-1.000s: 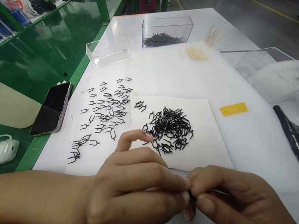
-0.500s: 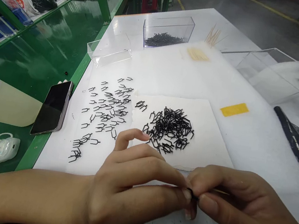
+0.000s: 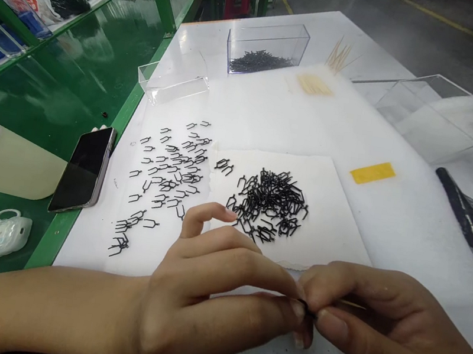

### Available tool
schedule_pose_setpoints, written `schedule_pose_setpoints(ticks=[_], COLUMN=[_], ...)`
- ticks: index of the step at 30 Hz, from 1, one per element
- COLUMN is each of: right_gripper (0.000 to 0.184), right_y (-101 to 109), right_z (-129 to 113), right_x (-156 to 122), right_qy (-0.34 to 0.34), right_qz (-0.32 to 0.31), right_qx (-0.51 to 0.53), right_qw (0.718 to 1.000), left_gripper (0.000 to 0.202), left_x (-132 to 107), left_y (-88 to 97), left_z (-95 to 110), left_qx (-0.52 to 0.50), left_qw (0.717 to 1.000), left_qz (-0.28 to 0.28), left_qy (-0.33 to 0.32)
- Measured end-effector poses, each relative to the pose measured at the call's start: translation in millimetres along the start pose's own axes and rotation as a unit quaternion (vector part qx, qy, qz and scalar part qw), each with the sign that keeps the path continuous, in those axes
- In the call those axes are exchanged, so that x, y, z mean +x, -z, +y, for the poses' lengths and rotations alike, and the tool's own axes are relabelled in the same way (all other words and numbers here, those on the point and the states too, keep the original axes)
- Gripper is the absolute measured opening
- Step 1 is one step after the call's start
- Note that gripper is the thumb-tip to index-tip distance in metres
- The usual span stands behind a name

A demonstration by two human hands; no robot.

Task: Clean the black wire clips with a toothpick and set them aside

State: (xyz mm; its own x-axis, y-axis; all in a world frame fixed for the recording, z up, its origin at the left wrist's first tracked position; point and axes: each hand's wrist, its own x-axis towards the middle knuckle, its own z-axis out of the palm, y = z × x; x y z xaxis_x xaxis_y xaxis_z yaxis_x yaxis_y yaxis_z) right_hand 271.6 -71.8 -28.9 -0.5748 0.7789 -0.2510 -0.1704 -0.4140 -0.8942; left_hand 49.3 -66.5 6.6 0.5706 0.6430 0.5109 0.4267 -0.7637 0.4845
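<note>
Between the fingertips of both hands is a small black part [image 3: 308,310], mostly hidden by the fingers. My left hand [image 3: 217,299] pinches its left end with thumb and index finger, the little finger raised. My right hand [image 3: 357,322] grips the other end between thumb and forefinger; a thin pale stick shows faintly in its palm. Just beyond the hands, a heap of black fork-shaped pieces [image 3: 273,198] lies on a white paper sheet [image 3: 335,234]. Further left, many similar loose fork-shaped pieces [image 3: 176,161] are spread over the white table.
A clear box [image 3: 267,44] of black pieces stands at the back, near wooden toothpicks [image 3: 314,84]. A yellow strip [image 3: 372,173] and black tweezers [image 3: 467,219] lie to the right. A phone [image 3: 82,170] rests on the left edge. An empty-looking clear tray [image 3: 172,86] sits behind.
The view has shifted very slightly. Both hands keep the same pinch on the small black part, with hardly any visible movement.
</note>
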Motion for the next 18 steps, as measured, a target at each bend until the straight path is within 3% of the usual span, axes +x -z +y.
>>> schedule_pose_setpoints(ticks=[5, 15, 18], right_gripper=[0.01, 0.01, 0.009], right_y=[0, 0, 0], right_z=[1, 3, 4], right_x=[1, 0, 0], right_qy=[0.0, 0.01, 0.014], right_qz=[0.005, 0.005, 0.004], right_qx=[-0.009, -0.008, -0.016], right_qw=[1.0, 1.0, 1.0], left_gripper=[0.018, 0.016, 0.018], left_x=[-1, 6, 2], left_y=[-1.7, 9.2, -1.4], left_z=[1, -6, -5], left_qx=[0.006, -0.006, -0.022], left_qw=[1.0, 0.996, 0.999], left_qz=[0.014, -0.07, -0.012], left_qy=[-0.002, -0.051, -0.046])
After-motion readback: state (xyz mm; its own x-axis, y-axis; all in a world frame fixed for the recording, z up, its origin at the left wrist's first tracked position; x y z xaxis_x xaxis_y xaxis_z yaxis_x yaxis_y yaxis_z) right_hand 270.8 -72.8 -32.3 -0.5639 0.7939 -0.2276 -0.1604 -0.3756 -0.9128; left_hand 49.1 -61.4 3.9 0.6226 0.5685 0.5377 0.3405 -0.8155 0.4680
